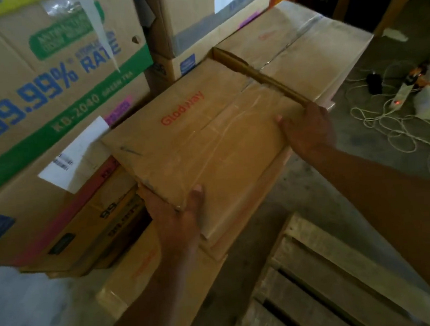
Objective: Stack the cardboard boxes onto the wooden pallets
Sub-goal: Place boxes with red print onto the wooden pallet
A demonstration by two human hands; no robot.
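Cardboard box [207, 143] lies on a low stack [150, 270] just beyond the wooden pallet [333, 269], our left hand [177, 217] gripping its near corner, our right hand [306, 130] curled over its far right edge, printed cartons [48, 86] behind; we judge it stiff, tape-slick, fairly heavy, best lifted by opposite corners.

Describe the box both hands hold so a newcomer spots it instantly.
Right of the big green-striped 99.99% carton stands a stack of brown boxes, with a wooden pallet on the floor. The wanted box is the nearer top one, left hand at its near corner, right hand at its right corner; its neighbours go unheld.
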